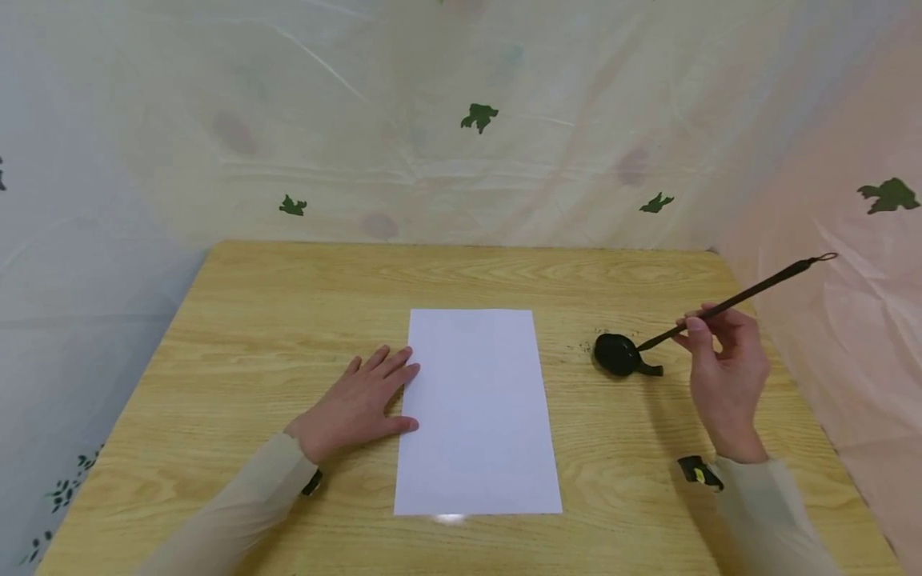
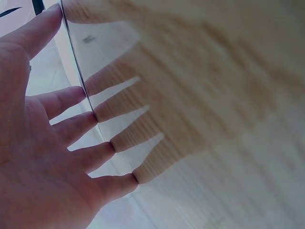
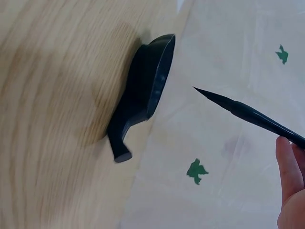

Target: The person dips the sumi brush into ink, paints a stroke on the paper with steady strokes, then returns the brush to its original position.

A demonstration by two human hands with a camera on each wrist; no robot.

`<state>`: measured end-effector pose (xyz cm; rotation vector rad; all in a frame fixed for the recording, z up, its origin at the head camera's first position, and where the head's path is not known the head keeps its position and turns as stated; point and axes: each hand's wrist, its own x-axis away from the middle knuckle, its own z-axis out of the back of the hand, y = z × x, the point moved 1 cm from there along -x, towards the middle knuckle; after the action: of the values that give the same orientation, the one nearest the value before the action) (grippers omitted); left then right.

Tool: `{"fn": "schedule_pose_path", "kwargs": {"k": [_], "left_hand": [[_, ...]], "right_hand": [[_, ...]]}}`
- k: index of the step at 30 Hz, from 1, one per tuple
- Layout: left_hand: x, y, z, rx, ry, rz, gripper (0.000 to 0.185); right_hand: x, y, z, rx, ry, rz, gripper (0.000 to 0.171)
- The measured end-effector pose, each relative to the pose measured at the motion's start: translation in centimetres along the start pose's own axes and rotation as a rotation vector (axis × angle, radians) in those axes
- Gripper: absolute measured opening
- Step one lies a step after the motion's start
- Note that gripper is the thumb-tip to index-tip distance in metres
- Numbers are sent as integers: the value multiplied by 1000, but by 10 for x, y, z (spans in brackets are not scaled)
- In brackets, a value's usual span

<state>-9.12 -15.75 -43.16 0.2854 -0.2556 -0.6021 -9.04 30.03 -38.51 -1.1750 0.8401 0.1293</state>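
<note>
In the head view a white sheet of paper (image 1: 475,416) lies upright in the middle of the wooden table. My left hand (image 1: 360,408) rests with spread, straight fingers along its left edge, fingertips and thumb on the paper. The left wrist view shows the left palm (image 2: 43,162) from below, fingertips touching the surface. My right hand (image 1: 727,376) pinches a dark calligraphy brush (image 1: 763,284) by its handle, slanted up to the right. The pointed black brush tip (image 3: 212,97) hangs in the air beside a small black ink dish (image 1: 615,354) with a short curved handle.
Small dark specks (image 1: 585,346) mark the table around the ink dish. A pale cloth with green bird shapes (image 1: 479,118) hangs behind the table (image 1: 238,320) and along both sides. Black straps (image 1: 700,474) sit at the wrists.
</note>
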Motion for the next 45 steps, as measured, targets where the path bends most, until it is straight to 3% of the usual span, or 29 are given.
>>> {"fn": "schedule_pose_path", "kwargs": {"k": [12,22,32,45], "left_hand": [[-3,-1,-1,-10,-8,-2,83],[-4,1,-1,-1,-18,7,84],[-4,1,-1,8,-17,17,84],[-6,1,0,5,-19,18,84]], "right_hand": [[5,-19,-23,-204,-35,20,25],[10,-30,-42,-156,-89,72,23],[16,-39,-62,-209,-124,67,25],[21,-48,-86,-265,-218,145,22]]}}
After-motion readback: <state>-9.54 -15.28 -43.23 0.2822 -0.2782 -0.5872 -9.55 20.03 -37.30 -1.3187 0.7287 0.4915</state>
